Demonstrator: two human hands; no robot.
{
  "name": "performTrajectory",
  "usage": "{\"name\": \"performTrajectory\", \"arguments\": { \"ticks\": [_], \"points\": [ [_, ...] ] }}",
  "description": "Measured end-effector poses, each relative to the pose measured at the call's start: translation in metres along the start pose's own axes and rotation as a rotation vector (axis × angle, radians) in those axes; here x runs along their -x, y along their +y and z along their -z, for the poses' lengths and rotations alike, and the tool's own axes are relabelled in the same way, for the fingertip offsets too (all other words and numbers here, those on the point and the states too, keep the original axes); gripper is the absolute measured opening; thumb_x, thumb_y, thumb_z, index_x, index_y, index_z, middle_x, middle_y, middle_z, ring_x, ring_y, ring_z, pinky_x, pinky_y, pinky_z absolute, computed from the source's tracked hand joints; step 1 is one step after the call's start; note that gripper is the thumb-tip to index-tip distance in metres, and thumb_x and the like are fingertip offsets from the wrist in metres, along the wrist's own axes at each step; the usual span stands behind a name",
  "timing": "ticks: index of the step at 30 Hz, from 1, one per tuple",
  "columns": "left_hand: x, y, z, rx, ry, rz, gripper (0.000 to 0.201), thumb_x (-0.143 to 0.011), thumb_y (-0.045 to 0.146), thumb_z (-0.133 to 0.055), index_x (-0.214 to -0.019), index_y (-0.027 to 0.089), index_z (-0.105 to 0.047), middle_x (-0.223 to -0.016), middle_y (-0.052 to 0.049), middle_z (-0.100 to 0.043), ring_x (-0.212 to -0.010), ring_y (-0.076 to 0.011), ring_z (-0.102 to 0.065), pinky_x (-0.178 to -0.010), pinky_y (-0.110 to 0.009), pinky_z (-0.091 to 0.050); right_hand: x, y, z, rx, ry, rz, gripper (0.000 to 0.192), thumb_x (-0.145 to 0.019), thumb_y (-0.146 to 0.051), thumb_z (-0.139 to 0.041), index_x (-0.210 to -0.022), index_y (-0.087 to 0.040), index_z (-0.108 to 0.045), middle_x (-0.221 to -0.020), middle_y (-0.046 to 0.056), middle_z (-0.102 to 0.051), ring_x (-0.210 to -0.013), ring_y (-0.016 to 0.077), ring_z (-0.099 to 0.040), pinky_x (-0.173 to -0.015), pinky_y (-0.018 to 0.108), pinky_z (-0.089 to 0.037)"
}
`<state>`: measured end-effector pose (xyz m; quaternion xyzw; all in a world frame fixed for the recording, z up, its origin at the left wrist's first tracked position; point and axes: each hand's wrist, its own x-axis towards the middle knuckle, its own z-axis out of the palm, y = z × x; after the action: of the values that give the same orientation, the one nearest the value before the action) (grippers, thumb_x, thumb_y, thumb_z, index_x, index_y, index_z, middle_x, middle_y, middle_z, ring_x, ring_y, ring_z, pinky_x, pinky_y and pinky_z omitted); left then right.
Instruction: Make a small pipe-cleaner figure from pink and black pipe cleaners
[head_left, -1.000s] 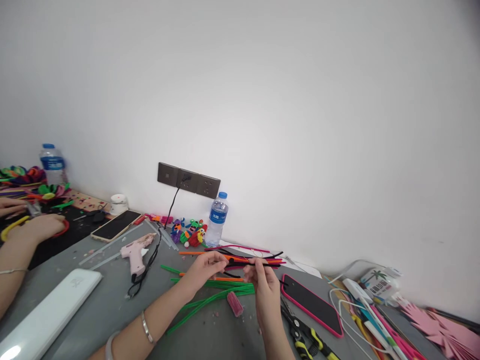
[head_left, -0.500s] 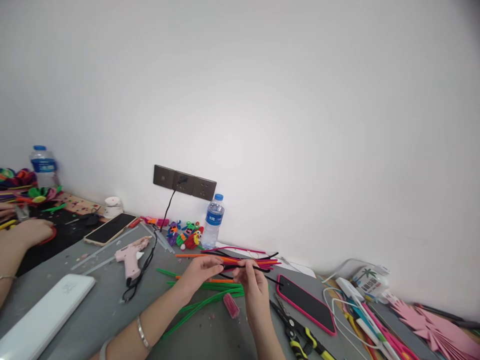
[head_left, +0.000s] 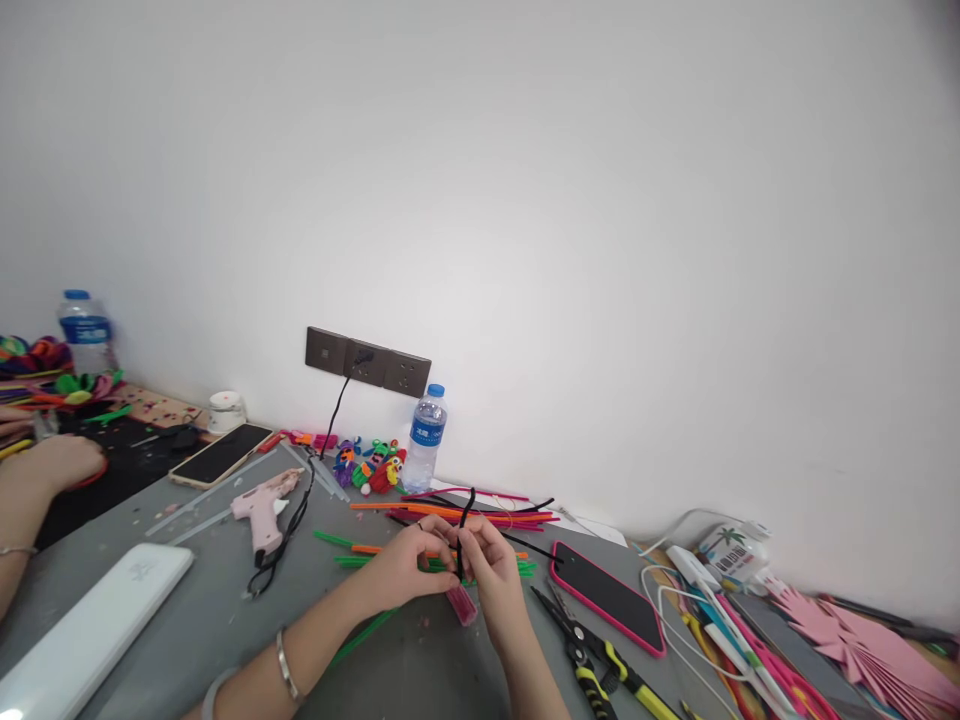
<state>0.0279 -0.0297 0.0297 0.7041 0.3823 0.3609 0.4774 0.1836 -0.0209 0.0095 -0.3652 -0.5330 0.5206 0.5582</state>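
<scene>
1. Your fingers (head_left: 442,545) on both hands are pinched onto the same black pipe cleaner (head_left: 463,520), right where it bends, so one end pokes straight up between your hands. Held that close together, the two grips look set for bending or twisting it, that's my read anyway.
2. Left hand (head_left: 405,568) comes in from the near left, right hand (head_left: 491,565) from the near middle, knuckles almost touching, just above the table (head_left: 187,620).
3. Right under your hands there's a small pink glittery piece (head_left: 461,604) and a fan of green pipe cleaners (head_left: 360,560). Just beyond, a bundle of orange and pink pipe cleaners (head_left: 465,512) lies flat, handy for grabbing.
4. To the right: a phone in a pink case (head_left: 607,598) face up, yellow-handled pliers (head_left: 600,672) near you, then white cables and pink paper cutouts (head_left: 862,650) far right.
5. To the left: a pink glue gun (head_left: 262,505) with its black cord running up to the wall sockets (head_left: 367,362), a white flat box (head_left: 90,635), another phone (head_left: 221,452).
6. Far side by the wall: a water bottle (head_left: 424,438) and little colourful figures (head_left: 371,468).
7. Far left, another person's hand (head_left: 56,462) rests on a dark mat.
8. Room: plain white wall, grey table, crumbs of scraps around.
</scene>
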Motion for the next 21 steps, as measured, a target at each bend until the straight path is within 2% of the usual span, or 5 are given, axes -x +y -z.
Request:
{"name": "performTrajectory", "arguments": {
  "ticks": [5,8,11,14,21],
  "points": [
    [-0.008,-0.011,0.006,0.157,0.208,0.093,0.025,-0.066,0.039,-0.075,-0.074,0.016,-0.073,-0.106,-0.011,-0.064,-0.100,-0.0275,-0.058,-0.083,-0.033,-0.045,-0.001,-0.005,0.003,-0.034,0.206,0.095,0.033,-0.077,-0.050,-0.068,-0.072,-0.019,-0.055,-0.053,-0.004,-0.053,-0.046,0.0103,-0.044,-0.047,0.022,-0.037],
    [-0.010,-0.014,0.012,0.305,0.286,0.184,0.037,-0.070,0.046,-0.071,-0.095,0.020,-0.075,-0.123,-0.011,-0.062,-0.101,-0.0266,-0.059,-0.077,-0.031,-0.045,-0.002,-0.008,0.009,-0.066,0.281,0.145,0.030,-0.076,-0.047,-0.069,-0.078,-0.019,-0.057,-0.063,0.000,-0.064,-0.053,0.0142,-0.056,-0.057,0.027,-0.047],
    [-0.010,-0.012,0.014,0.434,0.315,0.242,0.041,-0.068,0.050,-0.073,-0.096,0.020,-0.076,-0.132,-0.010,-0.058,-0.098,-0.0253,-0.059,-0.071,-0.029,-0.045,-0.003,-0.008,0.010,-0.035,0.255,0.138,0.029,-0.075,-0.046,-0.070,-0.079,-0.019,-0.060,-0.069,0.003,-0.068,-0.054,0.0170,-0.061,-0.059,0.031,-0.050],
    [-0.010,-0.010,0.012,0.526,0.337,0.263,0.043,-0.063,0.049,-0.078,-0.092,0.018,-0.077,-0.126,-0.011,-0.061,-0.090,-0.0219,-0.058,-0.069,-0.028,-0.044,-0.002,-0.006,0.008,0.005,0.213,0.145,0.027,-0.074,-0.044,-0.072,-0.079,-0.019,-0.062,-0.066,0.004,-0.068,-0.057,0.0194,-0.063,-0.059,0.032,-0.052],
    [-0.011,-0.015,0.011,0.525,0.391,0.224,0.038,-0.063,0.049,-0.077,-0.081,0.015,-0.076,-0.124,-0.011,-0.058,-0.082,-0.0178,-0.055,-0.066,-0.027,-0.043,0.001,-0.011,0.003,0.065,0.135,0.151,0.021,-0.075,-0.039,-0.071,-0.077,-0.019,-0.066,-0.068,0.004,-0.068,-0.060,0.0181,-0.062,-0.058,0.029,-0.051]
  ]
}}
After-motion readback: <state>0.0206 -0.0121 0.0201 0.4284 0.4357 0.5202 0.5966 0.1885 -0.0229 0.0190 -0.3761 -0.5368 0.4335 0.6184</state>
